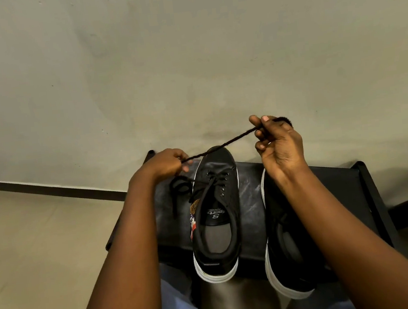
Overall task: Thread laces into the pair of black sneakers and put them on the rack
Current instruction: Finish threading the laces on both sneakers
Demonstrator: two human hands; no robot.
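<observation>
Lace stretched between both hands

Right hand (276,144) pinches one end of the black lace (222,146); left hand (167,163) grips it above the left sneaker (217,216). Right sneaker (280,242) lies beside it, near the black surface's (252,194) front edge.

Likely a home interior, entry or hallway corner: plain painted wall (187,55) with dark skirting (50,189), pale tiled floor (31,248), low black shoe rack (339,185) against the wall.
</observation>
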